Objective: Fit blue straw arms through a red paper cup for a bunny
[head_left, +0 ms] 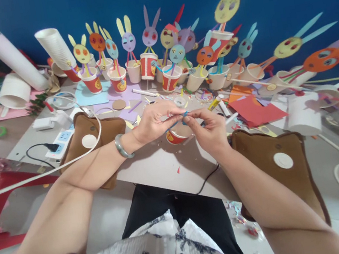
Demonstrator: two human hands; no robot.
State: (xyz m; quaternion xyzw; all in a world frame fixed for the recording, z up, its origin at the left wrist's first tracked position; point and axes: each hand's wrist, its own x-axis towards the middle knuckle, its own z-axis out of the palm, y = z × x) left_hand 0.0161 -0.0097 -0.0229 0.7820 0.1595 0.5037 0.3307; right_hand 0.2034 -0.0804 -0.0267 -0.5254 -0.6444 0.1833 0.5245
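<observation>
Both hands meet above a red and white paper cup [176, 136] at the table's front. Thumb and fingertips of my left hand [158, 120] pinch a thin blue strip [185, 118], maybe paper or pipe cleaner; I cannot tell which. From the other side, my right hand [209, 129] pinches the same strip, its thumb on top. Most of the strip is hidden by the fingers. The cup stands below, its near side and part of its inside showing between my hands.
Behind stand several paper cups with paper rabbit heads [128, 41] on coloured stems. Brown cushions [277, 169] lie either side of me. A white cable [65, 164] crosses at left by a power strip [61, 143]. Red paper [256, 113], markers and scraps litter the table.
</observation>
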